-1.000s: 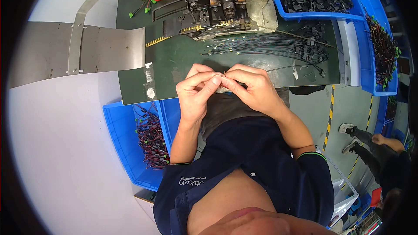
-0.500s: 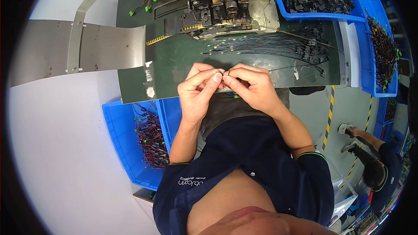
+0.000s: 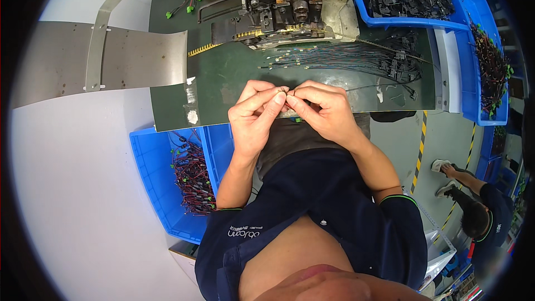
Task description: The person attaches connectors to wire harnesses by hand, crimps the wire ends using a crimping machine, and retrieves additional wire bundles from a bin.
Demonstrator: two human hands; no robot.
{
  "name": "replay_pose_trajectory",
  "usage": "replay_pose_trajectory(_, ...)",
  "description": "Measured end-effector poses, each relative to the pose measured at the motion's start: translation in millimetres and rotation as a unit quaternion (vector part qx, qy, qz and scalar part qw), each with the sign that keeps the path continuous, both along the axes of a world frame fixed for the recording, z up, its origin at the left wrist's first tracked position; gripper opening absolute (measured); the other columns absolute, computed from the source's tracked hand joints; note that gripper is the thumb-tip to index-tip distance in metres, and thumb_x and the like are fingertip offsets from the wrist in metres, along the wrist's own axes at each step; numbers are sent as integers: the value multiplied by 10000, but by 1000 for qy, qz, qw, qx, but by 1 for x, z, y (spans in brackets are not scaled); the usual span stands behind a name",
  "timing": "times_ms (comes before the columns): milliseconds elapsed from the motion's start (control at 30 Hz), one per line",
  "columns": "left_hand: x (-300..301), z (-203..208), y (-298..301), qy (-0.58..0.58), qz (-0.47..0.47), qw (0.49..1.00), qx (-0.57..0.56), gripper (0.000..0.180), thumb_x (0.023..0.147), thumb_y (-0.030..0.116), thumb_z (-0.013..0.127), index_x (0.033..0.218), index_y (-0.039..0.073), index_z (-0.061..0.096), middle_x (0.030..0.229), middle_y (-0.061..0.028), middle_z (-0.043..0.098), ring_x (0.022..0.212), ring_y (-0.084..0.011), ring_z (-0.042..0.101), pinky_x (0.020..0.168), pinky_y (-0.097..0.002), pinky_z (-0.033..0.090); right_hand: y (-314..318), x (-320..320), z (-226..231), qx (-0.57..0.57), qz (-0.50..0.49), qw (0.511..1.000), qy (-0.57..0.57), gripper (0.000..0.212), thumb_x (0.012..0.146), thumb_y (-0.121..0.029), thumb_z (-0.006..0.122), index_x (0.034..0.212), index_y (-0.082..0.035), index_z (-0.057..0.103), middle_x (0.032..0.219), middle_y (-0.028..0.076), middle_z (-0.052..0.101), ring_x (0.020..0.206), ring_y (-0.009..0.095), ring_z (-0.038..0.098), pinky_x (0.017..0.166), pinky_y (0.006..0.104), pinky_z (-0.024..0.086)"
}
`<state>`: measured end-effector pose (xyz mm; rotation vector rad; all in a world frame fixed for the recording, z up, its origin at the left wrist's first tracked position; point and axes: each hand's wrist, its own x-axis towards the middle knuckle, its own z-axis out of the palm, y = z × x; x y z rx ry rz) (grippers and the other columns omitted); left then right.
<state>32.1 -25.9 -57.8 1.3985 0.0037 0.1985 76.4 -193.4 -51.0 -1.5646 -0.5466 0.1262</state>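
Over the front edge of the dark green bench, both hands meet with their fingertips almost touching. My left hand (image 3: 252, 114) is closed, thumb against forefinger, on the tip of a thin wire (image 3: 287, 93). In a like pinch, my right hand (image 3: 326, 110) grips the wire just beside it. The fingers cover most of the held part, so its end cannot be made out. A dark cable (image 3: 365, 87) runs from behind my right hand toward the right side of the bench. Just below the fingertips shows a small green piece (image 3: 299, 119).
Behind my hands stands a metal press machine (image 3: 295, 8), fed by a yellow terminal strip (image 3: 202, 49). Loose cables (image 3: 345, 58) lie on the bench (image 3: 223, 72). Blue bins (image 3: 409, 22) of wiring stand back right; another bin (image 3: 153, 173) sits lower left. A co-worker (image 3: 479, 206) bends at right.
Both hands keep their pinch at nearly the same spot, with only slight finger movement. The view has shifted a little. The co-worker at right has moved slightly.
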Motion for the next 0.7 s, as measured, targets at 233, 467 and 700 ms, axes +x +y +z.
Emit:
replay_pose_trajectory(233,-2,-3,-7,17,49,997,-50,158,890,-49,685,1043,-51,726,969,-87,623,795,-126,640,673,-226,530,2,5,-12,18,-25,996,82,104,919,-41,673,972,35,721,854,65,708,724,71,640,523,213,459)
replay_pose_trajectory(467,-2,-6,12,-129,100,942,294,135,795,-53,757,927,-24,742,870,-111,678,784,-193,641,687,-281,504,6,39,-4,143,-93,961,216,183,961,-115,654,1013,44,727,791,34,695,643,28,558,548,190,440)
replay_pose_trajectory(700,-4,-39,56,-31,198,945,259,92,878,-43,703,968,-46,718,930,-96,659,780,-130,605,682,-231,488,10,61,-6,174,-115,936,284,183,964,-139,652,994,25,726,792,33,684,589,16,508,436,172,294)
